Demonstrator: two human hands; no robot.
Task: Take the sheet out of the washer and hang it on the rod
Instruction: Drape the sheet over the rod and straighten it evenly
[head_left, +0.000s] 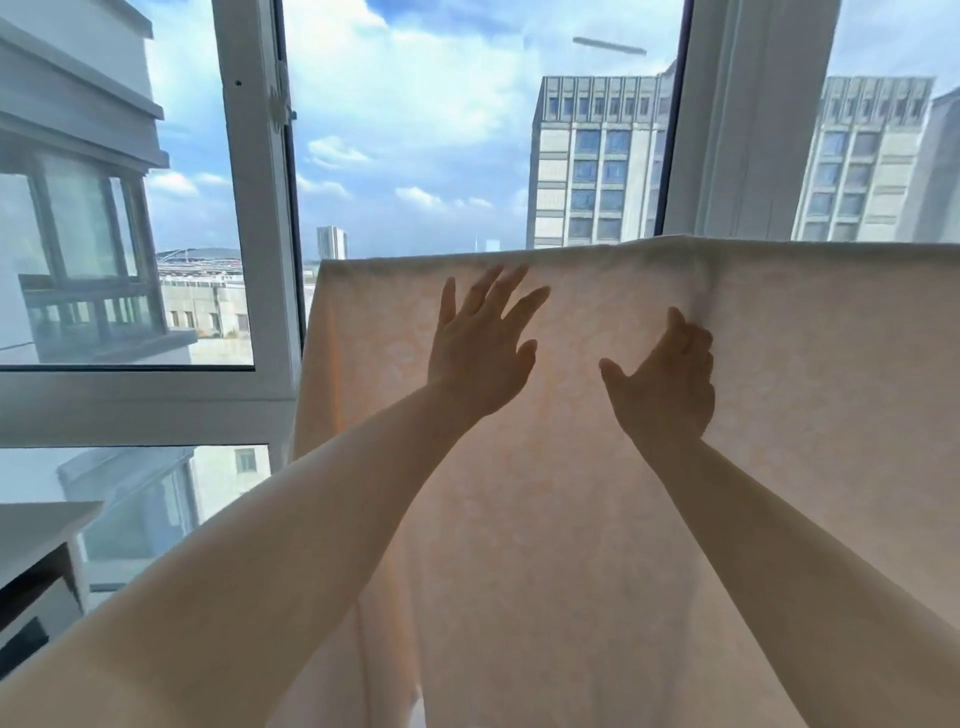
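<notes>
A pale cream sheet (810, 405) hangs in front of me, folded over a rod that stays hidden under its top fold. The sheet runs from the middle of the view out past the right edge and down to the bottom. My left hand (480, 348) is raised flat before the sheet with its fingers spread, holding nothing. My right hand (670, 379) is curled, its fingertips pinching a fold of the sheet a little below the top edge. The washer is out of view.
A white window frame (260, 218) with an open pane stands to the left of the sheet. Tall buildings and sky lie beyond the glass. A white appliance or cabinet corner (36, 566) sits at the lower left.
</notes>
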